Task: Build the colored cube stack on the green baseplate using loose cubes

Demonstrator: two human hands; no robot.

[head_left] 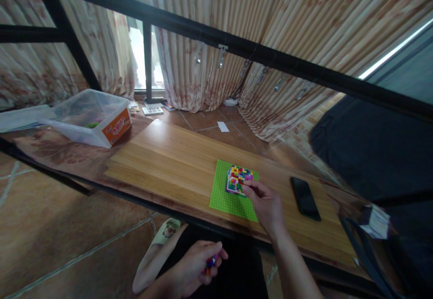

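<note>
A green studded baseplate (219, 195) lies on the wooden board, bearing a low block of many-coloured toy bricks (237, 176). At the right side of that brick block is my right hand (267, 202), its thumb and fingers pinched together; whatever they hold is hidden or too small to name. Lower down, over my lap, my left hand (203, 263) is curled around several small loose bricks (211, 263) in mixed colours, which show between the thumb and fingers.
The wooden board (169, 154) rests on a cloth-covered surface. Right of the baseplate lies a black phone (305, 198). A clear plastic bin (91, 118) with an orange label stands at the left. A dark metal rail (216, 42) crosses beyond the board, before curtains.
</note>
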